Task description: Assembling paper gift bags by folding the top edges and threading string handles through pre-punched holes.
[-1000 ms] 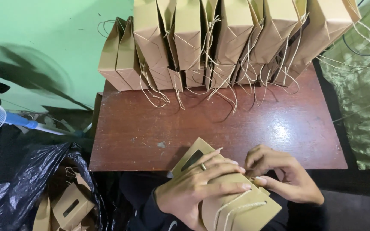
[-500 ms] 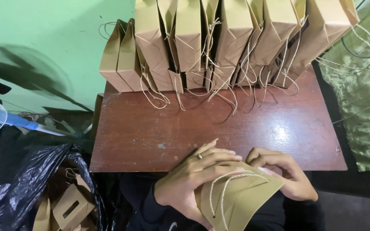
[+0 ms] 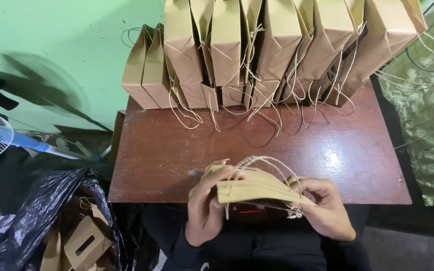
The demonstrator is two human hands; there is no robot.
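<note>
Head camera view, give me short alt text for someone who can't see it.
Two hands, left and right, hold a flattened brown paper bag with string handles over the near edge of a dark wooden table. A row of finished paper bags stands along the table's far edge, against a green wall.

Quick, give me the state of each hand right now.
Left hand: closed on the left end of the flat brown paper bag.
Right hand: closed on the bag's right end, by its twine handle.
</note>
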